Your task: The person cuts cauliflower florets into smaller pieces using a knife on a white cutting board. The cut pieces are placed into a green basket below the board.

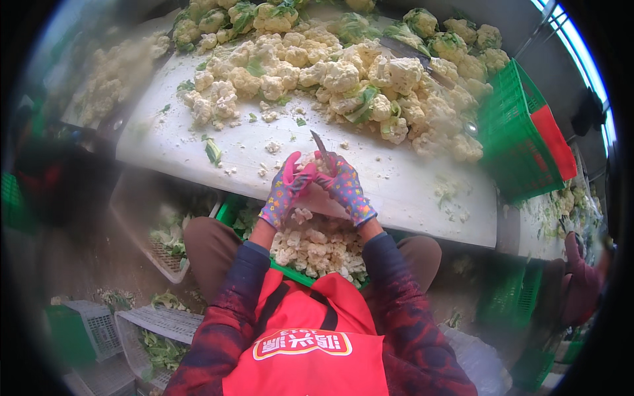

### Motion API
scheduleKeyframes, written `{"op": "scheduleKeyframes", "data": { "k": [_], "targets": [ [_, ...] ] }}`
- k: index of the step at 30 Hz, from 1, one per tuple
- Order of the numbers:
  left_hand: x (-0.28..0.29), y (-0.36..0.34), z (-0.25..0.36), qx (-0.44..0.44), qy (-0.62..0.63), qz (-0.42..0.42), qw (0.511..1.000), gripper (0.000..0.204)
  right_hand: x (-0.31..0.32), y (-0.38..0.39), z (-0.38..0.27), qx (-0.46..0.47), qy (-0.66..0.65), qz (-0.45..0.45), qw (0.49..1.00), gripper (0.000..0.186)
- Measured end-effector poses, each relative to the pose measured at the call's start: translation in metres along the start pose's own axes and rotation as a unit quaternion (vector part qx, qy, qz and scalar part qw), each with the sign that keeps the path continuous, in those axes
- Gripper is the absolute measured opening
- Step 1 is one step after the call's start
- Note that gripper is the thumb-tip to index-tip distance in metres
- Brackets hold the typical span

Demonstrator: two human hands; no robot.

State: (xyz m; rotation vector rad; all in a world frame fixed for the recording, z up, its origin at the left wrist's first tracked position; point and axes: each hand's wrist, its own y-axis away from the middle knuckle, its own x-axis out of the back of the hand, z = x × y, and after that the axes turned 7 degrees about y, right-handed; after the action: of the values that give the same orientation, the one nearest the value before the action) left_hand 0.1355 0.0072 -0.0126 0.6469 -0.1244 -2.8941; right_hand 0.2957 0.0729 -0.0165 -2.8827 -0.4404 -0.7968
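Pinching cauliflower (308, 160), the left hand (289, 185) meets the right hand (345, 186), which grips a knife (319, 142) above florets (320, 247).

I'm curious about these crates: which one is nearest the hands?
The green crate between the knees, holding cauliflower pieces; the others stand off to either side.

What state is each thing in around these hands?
Left hand: gloved, holding a cauliflower piece.
Right hand: gloved, gripping the knife.
Knife: blade exposed.
White table: strewn with scraps.
Cauliflower pile: heaped, some leaves on.
Green crate below the hands: loaded with cut cauliflower.
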Motion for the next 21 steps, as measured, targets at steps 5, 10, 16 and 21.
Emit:
{"op": "scheduleKeyframes", "data": {
  "k": [5, 10, 16, 21],
  "targets": [
    [0.009, 0.012, -0.007, 0.009, 0.098, -0.081, 0.992, 0.050, 0.005, 0.047, -0.024, -0.138, -0.280, -0.043, 0.949, 0.038],
    [0.030, 0.024, -0.001, 0.061, 0.153, -0.067, 0.984, 0.056, 0.023, 0.074, -0.030, -0.207, -0.297, -0.074, 0.929, 0.043],
    [0.029, 0.034, 0.003, 0.040, -0.010, -0.152, 0.988, 0.051, 0.010, 0.080, -0.051, -0.120, -0.340, -0.088, 0.928, 0.048],
    [0.041, 0.047, -0.009, 0.051, 0.221, -0.093, 0.970, 0.034, 0.024, 0.093, -0.051, -0.141, -0.329, -0.186, 0.915, 0.043]
  ]
}}
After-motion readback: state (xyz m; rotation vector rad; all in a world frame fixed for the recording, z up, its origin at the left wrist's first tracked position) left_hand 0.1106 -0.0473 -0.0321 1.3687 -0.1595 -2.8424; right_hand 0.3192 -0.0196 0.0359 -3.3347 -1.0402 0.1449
